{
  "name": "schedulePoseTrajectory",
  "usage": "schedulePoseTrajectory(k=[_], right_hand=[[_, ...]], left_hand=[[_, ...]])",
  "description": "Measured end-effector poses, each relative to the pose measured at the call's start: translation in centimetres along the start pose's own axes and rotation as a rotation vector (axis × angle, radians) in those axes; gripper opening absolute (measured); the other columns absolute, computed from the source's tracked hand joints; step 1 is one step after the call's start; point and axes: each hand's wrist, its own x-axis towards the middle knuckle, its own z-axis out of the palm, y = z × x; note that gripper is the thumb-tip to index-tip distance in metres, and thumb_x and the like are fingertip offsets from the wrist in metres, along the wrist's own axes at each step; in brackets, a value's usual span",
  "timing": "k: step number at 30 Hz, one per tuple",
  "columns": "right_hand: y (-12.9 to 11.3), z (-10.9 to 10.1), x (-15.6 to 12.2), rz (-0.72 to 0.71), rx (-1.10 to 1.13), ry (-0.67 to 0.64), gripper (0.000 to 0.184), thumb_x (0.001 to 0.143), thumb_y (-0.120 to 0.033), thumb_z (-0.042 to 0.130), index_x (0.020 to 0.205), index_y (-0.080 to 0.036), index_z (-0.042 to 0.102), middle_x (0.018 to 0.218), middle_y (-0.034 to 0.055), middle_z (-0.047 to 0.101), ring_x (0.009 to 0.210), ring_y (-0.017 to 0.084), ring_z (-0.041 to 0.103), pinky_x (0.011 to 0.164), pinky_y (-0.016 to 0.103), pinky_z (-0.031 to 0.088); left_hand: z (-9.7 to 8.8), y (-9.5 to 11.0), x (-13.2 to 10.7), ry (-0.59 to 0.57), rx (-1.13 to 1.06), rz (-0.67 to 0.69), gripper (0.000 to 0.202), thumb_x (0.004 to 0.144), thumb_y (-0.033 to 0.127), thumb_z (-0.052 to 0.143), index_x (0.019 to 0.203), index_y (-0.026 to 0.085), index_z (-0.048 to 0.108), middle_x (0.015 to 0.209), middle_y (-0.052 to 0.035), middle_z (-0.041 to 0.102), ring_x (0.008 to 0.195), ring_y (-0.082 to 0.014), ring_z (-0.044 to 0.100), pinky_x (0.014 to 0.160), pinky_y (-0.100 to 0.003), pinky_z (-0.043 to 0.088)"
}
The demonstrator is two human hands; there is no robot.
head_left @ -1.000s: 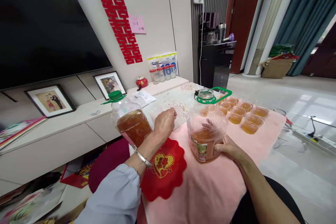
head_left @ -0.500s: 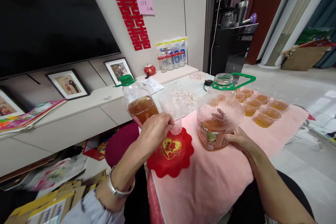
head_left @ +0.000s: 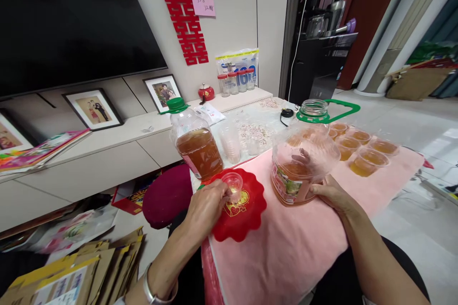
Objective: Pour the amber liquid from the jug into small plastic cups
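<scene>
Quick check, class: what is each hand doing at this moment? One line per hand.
Left hand: closed, fingers pinching a clear plastic cup.
Right hand: curved around the side of the uncapped green-handled plastic jug, holding it.

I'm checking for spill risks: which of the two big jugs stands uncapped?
The jug held by the right hand, its green handle jutting sideways: its mouth is bare, while the other jug, beyond the left hand, wears a green cap.
</scene>
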Motion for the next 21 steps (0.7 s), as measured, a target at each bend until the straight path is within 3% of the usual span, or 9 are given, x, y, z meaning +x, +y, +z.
schedulePoseTrajectory(k=[3,6,9,12,15,17,19,21], right_hand=[[0.0,0.0,0.1,-0.007,-0.010,0.000,0.104,0.066,-0.048,0.092,0.156,-0.035,0.042,0.157,0.0081,0.056,0.149,0.040,0.046,0.125,0.062,0.033],[0.2,0.0,0.1,-0.010,-0.011,0.001,0.105,0.065,-0.049,0.093,0.156,-0.036,0.042,0.159,0.0079,0.055,0.149,0.040,0.045,0.124,0.062,0.035],[0.4,-0.1,0.1,-0.004,-0.014,0.011,0.107,0.063,-0.047,0.094,0.156,-0.038,0.041,0.159,0.0065,0.055,0.149,0.039,0.046,0.123,0.061,0.037],[0.3,0.0,-0.1,0.014,-0.026,0.038,0.107,0.064,-0.043,0.094,0.156,-0.039,0.041,0.157,0.0060,0.056,0.148,0.040,0.047,0.123,0.061,0.038],[0.0,0.2,-0.2,0.026,-0.048,0.067,0.107,0.064,-0.039,0.094,0.156,-0.039,0.040,0.158,0.0060,0.056,0.148,0.041,0.047,0.121,0.061,0.040],[-0.3,0.3,-0.2,0.013,-0.062,0.076,0.109,0.064,-0.036,0.094,0.157,-0.041,0.038,0.162,0.0038,0.051,0.151,0.038,0.043,0.124,0.059,0.037],[-0.4,0.3,-0.1,-0.007,-0.067,0.071,0.108,0.064,-0.038,0.093,0.157,-0.040,0.038,0.165,0.0023,0.047,0.154,0.036,0.039,0.126,0.056,0.035],[-0.4,0.2,-0.1,-0.011,-0.068,0.058,0.106,0.064,-0.040,0.093,0.156,-0.038,0.040,0.161,0.0042,0.052,0.151,0.037,0.044,0.123,0.057,0.039]], left_hand=[[-0.1,0.0,-0.2,-0.006,-0.014,0.011,0.018,0.098,0.019,0.052,0.102,0.022,0.069,0.110,0.0000,0.070,0.106,-0.0182,0.066,0.090,-0.032,0.048],[-1.0,0.6,-0.9,-0.015,-0.030,0.021,0.025,0.097,0.021,0.055,0.118,0.027,0.067,0.131,0.0014,0.066,0.122,-0.0194,0.063,0.096,-0.032,0.051],[-2.0,2.0,-1.8,0.013,-0.084,0.006,0.042,0.094,0.022,0.060,0.135,0.030,0.059,0.150,0.0014,0.055,0.136,-0.0217,0.056,0.105,-0.034,0.052],[-1.9,4.7,-2.5,0.058,-0.268,-0.065,0.072,0.088,0.025,0.066,0.155,0.028,0.040,0.166,-0.0030,0.036,0.149,-0.0269,0.044,0.122,-0.041,0.045],[0.0,8.3,-2.4,0.041,-0.578,-0.059,0.106,0.078,0.030,0.076,0.166,0.026,0.016,0.176,-0.0048,0.009,0.161,-0.0296,0.024,0.132,-0.043,0.034],[2.0,10.7,-1.7,-0.027,-0.778,-0.043,0.134,0.066,0.030,0.086,0.167,0.021,-0.003,0.176,-0.0057,-0.006,0.165,-0.0246,0.008,0.137,-0.037,0.021],[4.0,12.5,-0.5,-0.035,-0.938,-0.045,0.154,0.053,0.031,0.093,0.164,0.016,-0.013,0.175,-0.0102,-0.011,0.165,-0.0246,0.002,0.137,-0.036,0.020],[5.9,13.7,0.9,0.036,-1.042,-0.018,0.157,0.050,0.035,0.095,0.163,0.012,-0.012,0.174,-0.0151,-0.007,0.165,-0.0258,0.000,0.137,-0.038,0.018]])
